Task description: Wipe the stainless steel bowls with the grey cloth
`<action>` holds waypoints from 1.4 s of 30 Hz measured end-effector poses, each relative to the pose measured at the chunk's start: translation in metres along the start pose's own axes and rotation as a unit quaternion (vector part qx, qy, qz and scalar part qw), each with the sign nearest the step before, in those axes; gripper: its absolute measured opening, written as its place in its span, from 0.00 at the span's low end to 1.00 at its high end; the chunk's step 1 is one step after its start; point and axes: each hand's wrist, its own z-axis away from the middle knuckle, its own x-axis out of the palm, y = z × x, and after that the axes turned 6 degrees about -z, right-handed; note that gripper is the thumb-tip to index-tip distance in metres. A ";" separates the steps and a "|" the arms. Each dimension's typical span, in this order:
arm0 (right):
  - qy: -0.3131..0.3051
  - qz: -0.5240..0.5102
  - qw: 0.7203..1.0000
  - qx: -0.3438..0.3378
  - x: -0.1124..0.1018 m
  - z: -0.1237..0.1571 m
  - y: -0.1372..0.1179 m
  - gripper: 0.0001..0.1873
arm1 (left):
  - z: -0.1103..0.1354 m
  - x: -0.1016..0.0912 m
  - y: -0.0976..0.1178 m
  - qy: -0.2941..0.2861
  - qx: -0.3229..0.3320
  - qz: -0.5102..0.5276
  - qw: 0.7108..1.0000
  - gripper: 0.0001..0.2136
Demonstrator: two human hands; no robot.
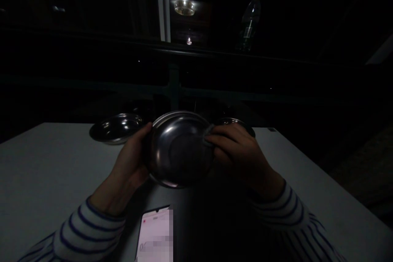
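A steel bowl point(179, 149) is held tilted toward me above the white table point(46, 172). My left hand point(132, 163) grips its left rim, fingers wrapped behind it. My right hand point(238, 151) is closed on a small grey cloth point(207, 135) and presses it against the bowl's right inner side. Both sleeves are white with dark stripes.
A second steel bowl point(116, 127) sits on the table at the back left. Another steel dish point(236, 123) shows behind my right hand. A lit phone point(155, 233) lies near the front edge. A plastic bottle point(250, 20) stands on a dark ledge beyond the table.
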 end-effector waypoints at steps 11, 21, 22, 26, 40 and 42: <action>-0.033 -0.022 0.999 -0.011 -0.001 -0.001 0.001 0.12 | -0.001 -0.001 -0.001 0.010 0.021 0.020 1.000 0.07; -0.011 -0.025 0.999 -0.021 0.002 -0.001 0.001 0.12 | -0.005 -0.005 0.000 0.007 0.036 0.042 0.998 0.06; -0.002 -0.023 1.000 -0.018 0.002 -0.001 0.002 0.12 | -0.005 -0.005 0.001 0.003 0.032 0.041 0.999 0.06; 0.037 -0.007 0.999 0.013 0.004 0.000 0.000 0.14 | -0.004 -0.005 0.001 -0.016 0.024 0.042 0.999 0.06; 0.034 -0.027 0.999 -0.026 0.020 0.002 -0.014 0.14 | -0.004 -0.004 0.005 0.001 0.075 0.107 0.991 0.10; 0.007 -0.020 0.998 -0.065 0.024 0.003 -0.020 0.15 | -0.003 -0.004 0.006 -0.008 0.093 0.114 0.989 0.09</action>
